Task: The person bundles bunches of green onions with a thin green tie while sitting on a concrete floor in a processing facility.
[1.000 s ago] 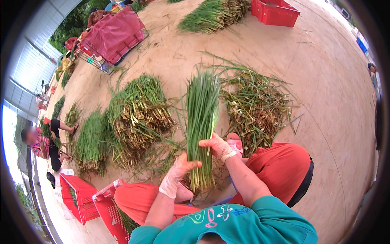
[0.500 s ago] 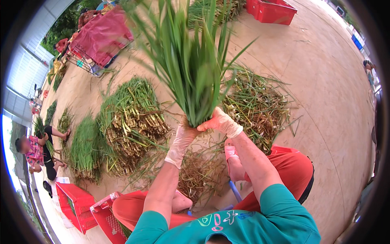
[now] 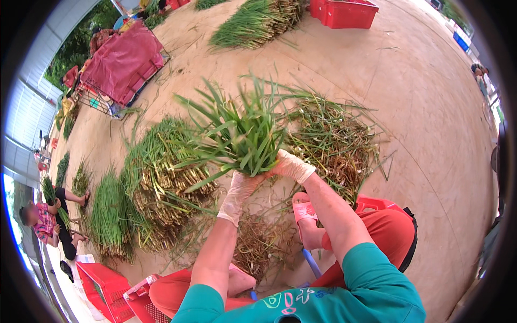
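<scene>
Both my hands, in thin whitish gloves, grip one bunch of garlic chives (image 3: 242, 134) out in front of me. My left hand (image 3: 243, 188) is closed round its lower left side, and my right hand (image 3: 291, 166) is wrapped round the lower right side. The green leaves fan out beyond my fingers, slightly blurred. Its stem ends are hidden by the hands and leaves. Left of the bunch lies a stacked pile of chives (image 3: 167, 167) with pale, brownish stem ends. To the right is a loose, tangled heap of chives and dry leaves (image 3: 336, 145).
Brown trimmings (image 3: 258, 242) litter the floor between my feet. Red plastic crates stand at lower left (image 3: 107, 285) and far right (image 3: 344, 13). Another chive pile (image 3: 258, 24) lies farther off. At far left sits a person (image 3: 48, 220) holding chives, near a red-covered cart (image 3: 124, 62).
The bunch's leaves reached the top of the view before; now they look much shorter and spread wider. Both hands keep their grip, slightly lower in the picture. The whole view has shifted a little.
</scene>
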`<control>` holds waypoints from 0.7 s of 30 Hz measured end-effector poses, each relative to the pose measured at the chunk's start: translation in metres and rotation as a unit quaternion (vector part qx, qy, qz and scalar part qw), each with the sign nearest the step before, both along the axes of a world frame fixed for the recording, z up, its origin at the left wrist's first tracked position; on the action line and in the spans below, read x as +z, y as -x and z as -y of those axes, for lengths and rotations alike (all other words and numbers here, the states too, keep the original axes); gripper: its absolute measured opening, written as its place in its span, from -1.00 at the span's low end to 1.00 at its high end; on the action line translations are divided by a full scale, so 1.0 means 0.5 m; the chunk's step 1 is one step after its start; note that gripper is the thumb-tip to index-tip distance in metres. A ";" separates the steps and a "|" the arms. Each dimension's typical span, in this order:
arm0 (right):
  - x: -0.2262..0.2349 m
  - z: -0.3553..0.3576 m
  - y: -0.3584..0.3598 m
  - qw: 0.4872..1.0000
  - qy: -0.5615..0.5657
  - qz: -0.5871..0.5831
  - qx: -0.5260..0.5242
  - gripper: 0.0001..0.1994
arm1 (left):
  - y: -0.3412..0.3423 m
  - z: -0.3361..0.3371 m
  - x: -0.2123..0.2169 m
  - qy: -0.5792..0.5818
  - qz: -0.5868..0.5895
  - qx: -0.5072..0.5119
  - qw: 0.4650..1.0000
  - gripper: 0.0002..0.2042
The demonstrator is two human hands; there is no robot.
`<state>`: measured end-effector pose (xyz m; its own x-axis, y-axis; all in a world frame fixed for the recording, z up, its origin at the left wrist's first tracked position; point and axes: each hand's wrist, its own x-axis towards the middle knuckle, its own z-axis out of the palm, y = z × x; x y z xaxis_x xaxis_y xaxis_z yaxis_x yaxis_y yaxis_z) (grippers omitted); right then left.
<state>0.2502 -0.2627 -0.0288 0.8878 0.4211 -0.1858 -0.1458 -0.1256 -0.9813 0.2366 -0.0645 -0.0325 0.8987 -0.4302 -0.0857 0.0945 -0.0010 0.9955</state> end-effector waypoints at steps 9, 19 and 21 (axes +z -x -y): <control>-0.062 -0.065 -0.024 0.999 -0.034 0.010 0.001 -0.32 | -0.019 0.010 0.045 -0.134 0.165 0.100 0.972 -0.54; 0.075 -0.030 -0.022 0.970 0.195 0.091 0.114 -0.37 | -0.062 -0.017 0.072 0.008 0.066 0.309 0.949 -0.70; 0.078 -0.028 -0.019 0.976 0.159 0.106 0.105 -0.41 | -0.060 -0.030 0.106 0.042 0.084 0.313 0.945 -0.74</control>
